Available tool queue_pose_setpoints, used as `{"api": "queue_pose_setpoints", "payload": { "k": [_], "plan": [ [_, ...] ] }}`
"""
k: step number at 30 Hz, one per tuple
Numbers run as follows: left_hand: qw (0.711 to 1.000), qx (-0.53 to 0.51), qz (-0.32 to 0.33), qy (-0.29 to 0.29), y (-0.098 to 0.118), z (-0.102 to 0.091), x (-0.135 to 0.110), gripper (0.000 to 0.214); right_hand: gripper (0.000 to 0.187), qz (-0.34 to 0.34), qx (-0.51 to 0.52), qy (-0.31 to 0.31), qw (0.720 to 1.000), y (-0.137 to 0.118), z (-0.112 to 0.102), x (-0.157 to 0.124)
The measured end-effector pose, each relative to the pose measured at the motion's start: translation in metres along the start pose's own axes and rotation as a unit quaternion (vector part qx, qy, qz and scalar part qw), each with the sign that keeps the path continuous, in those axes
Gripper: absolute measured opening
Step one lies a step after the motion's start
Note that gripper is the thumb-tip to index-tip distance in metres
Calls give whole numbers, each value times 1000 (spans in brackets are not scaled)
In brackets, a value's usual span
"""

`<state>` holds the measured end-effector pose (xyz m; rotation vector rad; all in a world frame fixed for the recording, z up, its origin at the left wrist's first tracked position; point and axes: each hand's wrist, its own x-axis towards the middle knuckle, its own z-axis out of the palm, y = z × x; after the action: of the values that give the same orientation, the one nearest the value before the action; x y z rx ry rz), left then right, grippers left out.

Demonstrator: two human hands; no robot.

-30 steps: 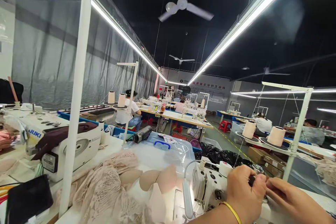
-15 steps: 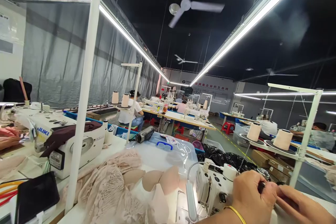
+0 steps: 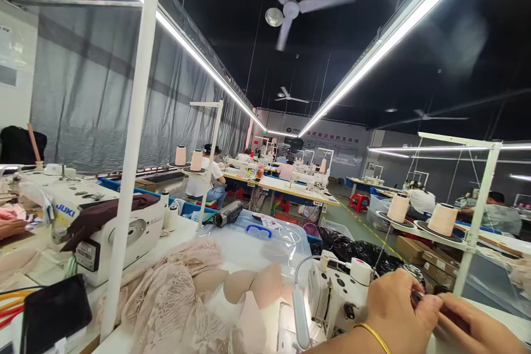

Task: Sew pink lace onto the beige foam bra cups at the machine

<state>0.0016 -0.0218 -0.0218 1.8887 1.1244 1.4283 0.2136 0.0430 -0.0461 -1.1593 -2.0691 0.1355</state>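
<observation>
My left hand [image 3: 396, 301], with a yellow bangle on its wrist, is held over the right side of the sewing machine [image 3: 338, 293]. Its thumb and fingers pinch a small dark metallic piece [image 3: 416, 296], too covered for me to tell its kind. Close against it, my right hand [image 3: 477, 312] has its fingers bent together at the left thumb; whatever they hold is hidden. Left of the machine's lit needle area lie beige moulded bra cups [image 3: 240, 286] and a heap of beige lace fabric [image 3: 170, 293].
A slim lamp [image 3: 300, 312] stands by the needle. Behind is a clear plastic box lid [image 3: 249, 243] with a blue handle. Thread cones [image 3: 442, 219] sit on a stand at right. A white pole [image 3: 135, 138] rises at left, near another sewing machine [image 3: 120, 232]. Several people sit further back.
The view has shifted slightly. My hands stay together at the same place, the fingers moving a little around the small dark piece, of which more metal now shows.
</observation>
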Motion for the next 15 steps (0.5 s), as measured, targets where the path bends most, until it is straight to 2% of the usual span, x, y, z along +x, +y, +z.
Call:
{"api": "queue_pose_setpoints", "payload": {
  "k": [3,6,8,10,12,13,15],
  "plan": [
    [1000,0,-3,16,2,1,0,24,41,-5,3,-6,1000,-17,-1,-7],
    [999,-8,4,39,1,3,-1,24,34,0,-33,-36,999,-45,-3,10],
    [999,-10,12,40,-1,4,-1,23,27,14,-54,-34,998,-52,-6,22],
    [999,-9,22,32,-2,4,-1,22,26,33,-65,-23,997,-48,-10,23],
    [999,-8,27,27,-4,4,-2,21,33,44,-60,-27,997,-37,-12,12],
    [999,-7,28,26,-4,4,-2,21,37,37,-52,-31,997,-32,-11,4],
    [999,-5,27,24,-3,4,-2,23,40,4,-53,4,999,-28,-7,-11]
  ]
}}
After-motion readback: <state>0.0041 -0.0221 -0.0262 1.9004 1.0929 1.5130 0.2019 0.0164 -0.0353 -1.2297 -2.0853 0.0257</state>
